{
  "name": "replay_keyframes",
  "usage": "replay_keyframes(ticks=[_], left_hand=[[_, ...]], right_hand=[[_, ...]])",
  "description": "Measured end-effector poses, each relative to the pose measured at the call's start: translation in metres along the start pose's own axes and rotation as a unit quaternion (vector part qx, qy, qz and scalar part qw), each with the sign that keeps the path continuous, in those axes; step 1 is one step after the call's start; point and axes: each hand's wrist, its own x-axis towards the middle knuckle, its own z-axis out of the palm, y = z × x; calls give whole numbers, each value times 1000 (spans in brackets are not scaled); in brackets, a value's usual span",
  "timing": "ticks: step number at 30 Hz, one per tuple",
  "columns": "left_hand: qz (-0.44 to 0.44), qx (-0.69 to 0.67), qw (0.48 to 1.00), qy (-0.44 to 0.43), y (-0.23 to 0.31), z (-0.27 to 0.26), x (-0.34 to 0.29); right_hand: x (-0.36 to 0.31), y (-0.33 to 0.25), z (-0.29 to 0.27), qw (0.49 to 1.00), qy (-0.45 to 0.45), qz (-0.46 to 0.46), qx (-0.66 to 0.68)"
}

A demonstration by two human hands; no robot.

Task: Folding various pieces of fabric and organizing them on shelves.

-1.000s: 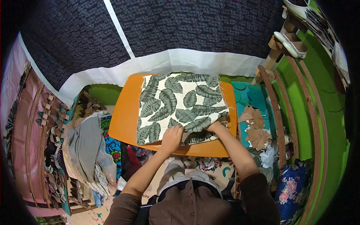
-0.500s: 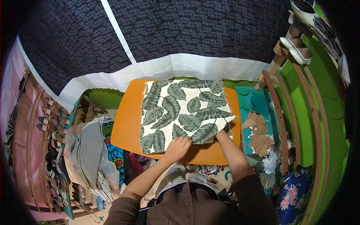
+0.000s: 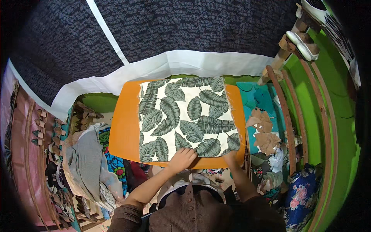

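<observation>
Leaf-print cloth, near square, no clear long axis, lies spread on the orange surface, straight ahead of your left hand and ahead-left of your right hand. Grey fabric heaped well left of your left hand, off the surface. Left hand: back up, fingers on the cloth's near edge around its middle; can't tell if pinching or just resting. Right hand: at the near right corner, so the nearer one there; fingertips hidden, can't tell if grasping. Brown scraps sit ahead-right of your right hand, apart from the cloth.
</observation>
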Motion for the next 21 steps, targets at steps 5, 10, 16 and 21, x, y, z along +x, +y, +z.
replay_keyframes(ticks=[5,10,16,21], left_hand=[[5,-4,1000,-26,-1,15,-2],[-7,-9,998,-69,5,25,1],[-42,-9,998,-35,6,27,-3],[-70,4,997,19,10,18,7]], right_hand=[[1,8,-16,990,-9,126,60],[-8,27,4,987,16,153,39],[-8,16,-27,993,-43,-72,80],[-20,7,-30,963,-145,-207,95]])
